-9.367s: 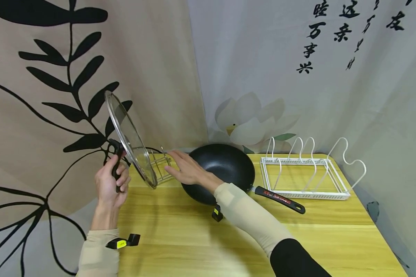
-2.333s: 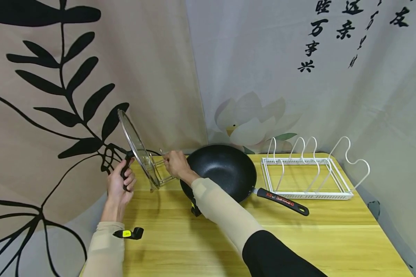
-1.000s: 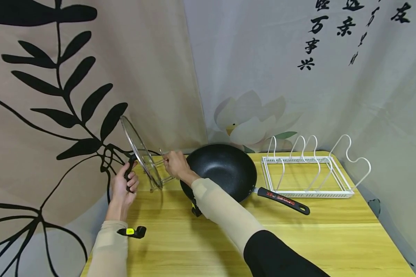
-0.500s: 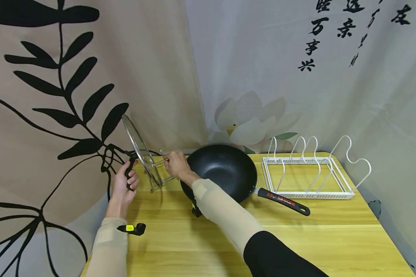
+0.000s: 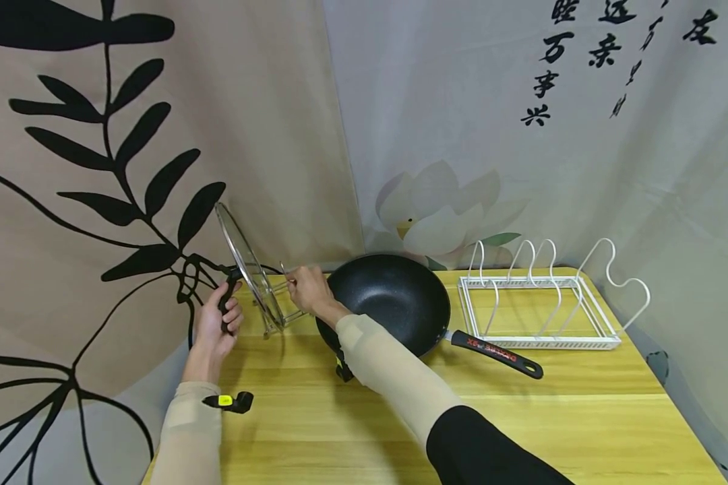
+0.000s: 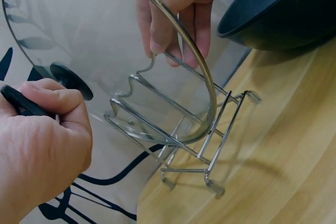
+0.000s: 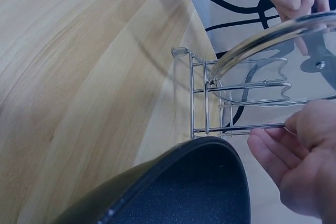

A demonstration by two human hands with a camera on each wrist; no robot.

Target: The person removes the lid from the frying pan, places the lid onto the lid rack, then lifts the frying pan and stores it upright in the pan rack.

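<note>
My left hand (image 5: 214,327) grips the black upright handle (image 6: 21,100) of a round glass lid (image 6: 58,24) with a metal rim. The lid stands on edge, tilted, its lower rim down among the bars of a small silver wire rack (image 6: 226,140) at the table's back left. With thumb and fingers my right hand (image 5: 312,291) pinches a rod at the rack's right side, plain in the right wrist view. Directly right of the rack sits a black wok (image 5: 394,303); my right wrist passes over its left rim.
The wok's black handle (image 5: 497,355) points to the front right. A white rack (image 5: 540,342) with curved wire dividers stands at the table's back right. A printed curtain (image 5: 267,135) hangs behind the wooden table (image 5: 315,431).
Since the earliest frame the lid has moved down and right into the wire rack, and my right hand, formerly stretched out, has taken hold of the rack. Over the last second both hands stay nearly still.
</note>
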